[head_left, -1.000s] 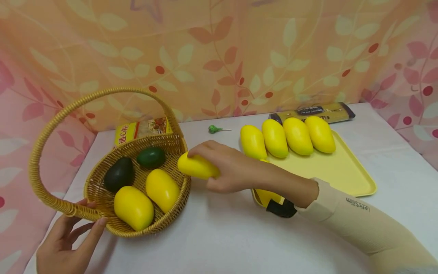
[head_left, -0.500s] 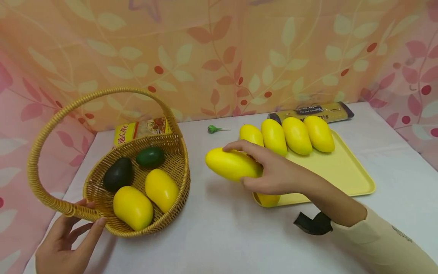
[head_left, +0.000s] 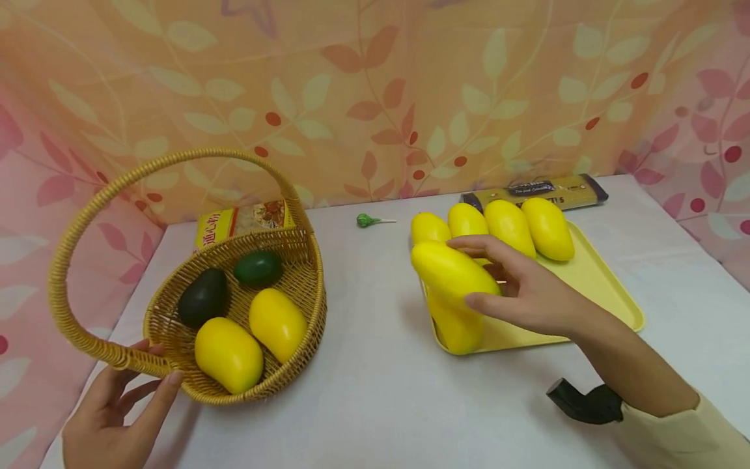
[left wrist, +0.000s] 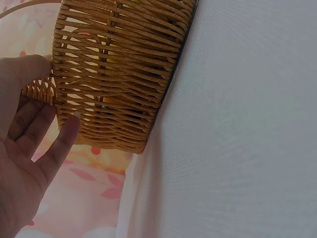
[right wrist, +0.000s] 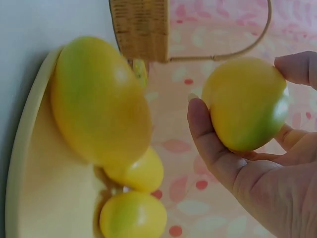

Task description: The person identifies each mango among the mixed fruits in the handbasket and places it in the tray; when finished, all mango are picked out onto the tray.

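My right hand [head_left: 527, 293] holds a yellow mango [head_left: 454, 270] between thumb and fingers, above the left side of the pale yellow tray [head_left: 592, 286]. Another mango [head_left: 459, 332] lies on the tray's near left corner, partly hidden under the held one. In the right wrist view, the held mango [right wrist: 245, 104] is apart from the mango [right wrist: 99, 99] on the tray. My left hand [head_left: 111, 423] grips the wicker basket [head_left: 266, 392] at its rim where the handle joins. Inside it are two mangoes [head_left: 230, 355], a blackish avocado [head_left: 203, 298] and a dark green one [head_left: 258, 268].
Several mangoes [head_left: 508, 228] stand in a row along the tray's back edge. Behind them lies a spaghetti pack [head_left: 562, 193]. A green lollipop [head_left: 364, 221] lies at the back middle, and a yellow food packet [head_left: 213, 228] behind the basket. A patterned curtain [head_left: 328, 98] backs the table.
My right hand has carried the mango rightwards, from beside the basket's right rim to above the tray. The left hand and basket have stayed in place.
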The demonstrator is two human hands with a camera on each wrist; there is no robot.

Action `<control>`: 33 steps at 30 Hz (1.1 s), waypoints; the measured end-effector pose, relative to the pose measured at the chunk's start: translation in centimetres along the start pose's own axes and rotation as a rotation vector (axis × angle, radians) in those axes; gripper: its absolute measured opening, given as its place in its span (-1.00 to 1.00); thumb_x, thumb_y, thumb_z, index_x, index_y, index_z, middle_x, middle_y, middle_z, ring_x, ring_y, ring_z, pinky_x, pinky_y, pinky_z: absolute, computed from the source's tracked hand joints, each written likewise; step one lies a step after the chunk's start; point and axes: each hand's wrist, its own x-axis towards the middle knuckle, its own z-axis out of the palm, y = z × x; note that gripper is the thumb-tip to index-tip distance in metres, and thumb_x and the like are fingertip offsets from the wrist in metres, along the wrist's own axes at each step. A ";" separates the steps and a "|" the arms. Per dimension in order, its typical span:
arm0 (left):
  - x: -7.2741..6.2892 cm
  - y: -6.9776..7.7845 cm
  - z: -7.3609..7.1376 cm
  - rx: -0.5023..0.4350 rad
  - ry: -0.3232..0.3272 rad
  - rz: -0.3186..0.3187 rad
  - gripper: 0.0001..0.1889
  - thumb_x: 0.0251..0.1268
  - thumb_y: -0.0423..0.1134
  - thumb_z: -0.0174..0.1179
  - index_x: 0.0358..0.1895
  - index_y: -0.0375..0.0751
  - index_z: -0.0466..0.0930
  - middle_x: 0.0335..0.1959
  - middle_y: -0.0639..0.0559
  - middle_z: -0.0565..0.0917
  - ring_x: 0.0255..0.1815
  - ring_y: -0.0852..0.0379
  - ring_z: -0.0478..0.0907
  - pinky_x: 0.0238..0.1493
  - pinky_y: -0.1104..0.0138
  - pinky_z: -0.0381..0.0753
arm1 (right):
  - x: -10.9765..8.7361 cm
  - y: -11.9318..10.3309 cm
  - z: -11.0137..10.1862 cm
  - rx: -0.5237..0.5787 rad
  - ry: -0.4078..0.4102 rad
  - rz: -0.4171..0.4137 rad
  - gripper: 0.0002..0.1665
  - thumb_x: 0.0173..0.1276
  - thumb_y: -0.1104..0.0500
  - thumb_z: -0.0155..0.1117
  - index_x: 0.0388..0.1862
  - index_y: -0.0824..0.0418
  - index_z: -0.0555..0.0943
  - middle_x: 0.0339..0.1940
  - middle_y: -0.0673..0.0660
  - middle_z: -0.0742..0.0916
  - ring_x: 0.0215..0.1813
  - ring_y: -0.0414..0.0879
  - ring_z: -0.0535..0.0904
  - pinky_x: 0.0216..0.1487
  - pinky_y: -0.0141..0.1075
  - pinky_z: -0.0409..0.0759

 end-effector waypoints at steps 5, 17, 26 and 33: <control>0.0 -0.3 0.0 0.005 0.001 -0.019 -0.38 -0.01 -0.66 0.44 0.23 -0.31 0.60 0.00 0.04 0.69 -0.01 0.20 0.60 -0.16 0.63 0.60 | -1.2 0.9 -1.0 -0.113 0.083 0.093 -0.26 0.42 0.10 0.35 0.51 0.00 0.30 0.41 0.15 0.43 0.18 0.14 0.52 0.10 -0.21 0.64; 0.0 -0.2 -0.1 -0.010 -0.001 0.013 -0.35 -0.05 -0.71 0.42 0.22 -0.34 0.60 0.01 0.00 0.71 -0.03 0.19 0.62 -0.16 0.60 0.62 | -3.0 3.8 -1.7 -0.324 0.138 0.288 -0.17 0.39 -0.14 0.35 0.51 0.10 0.29 0.36 0.31 0.47 0.05 0.21 0.54 0.01 0.03 0.63; 0.0 -0.3 0.0 0.020 0.005 0.001 -0.37 -0.01 -0.66 0.44 0.23 -0.29 0.60 -0.01 0.08 0.70 -0.03 0.22 0.61 -0.17 0.63 0.59 | -3.0 4.6 -1.2 -0.437 0.076 0.335 -0.04 0.30 -0.32 0.35 0.46 0.22 0.33 0.28 0.35 0.54 0.11 0.25 0.53 0.06 0.22 0.59; 0.0 -0.3 -0.1 0.019 0.004 -0.003 -0.37 0.00 -0.65 0.44 0.24 -0.30 0.60 0.00 0.09 0.70 -0.02 0.23 0.61 -0.16 0.64 0.59 | -3.0 4.4 -1.2 -0.408 0.026 0.366 0.10 0.24 -0.37 0.37 0.50 0.28 0.26 0.30 0.41 0.50 -0.06 0.10 0.59 -0.17 -0.05 0.71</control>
